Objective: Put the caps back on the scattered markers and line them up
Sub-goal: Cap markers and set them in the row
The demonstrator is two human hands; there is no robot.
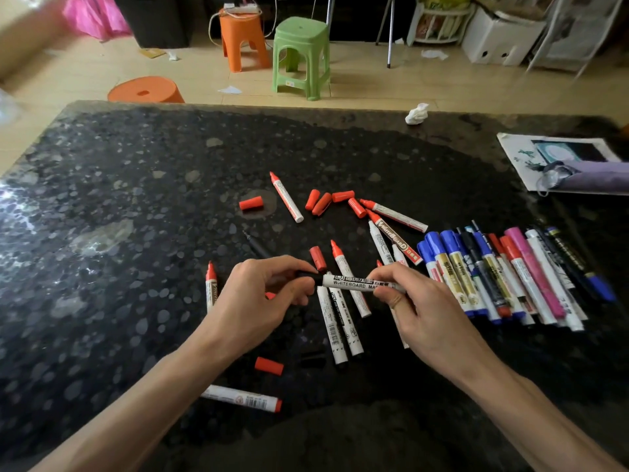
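Black cap [308,275] pinched in our left hand [258,301] | right hand [422,311] grips white marker [350,282] | we should push straight until seated.

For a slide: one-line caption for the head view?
Left hand holds a black cap on the marker in the right hand, amid uncapped red markers.

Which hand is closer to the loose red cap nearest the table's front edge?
Left. The left hand sits just beyond the red cap; the right hand is farther off to its right. Both hold a marker.
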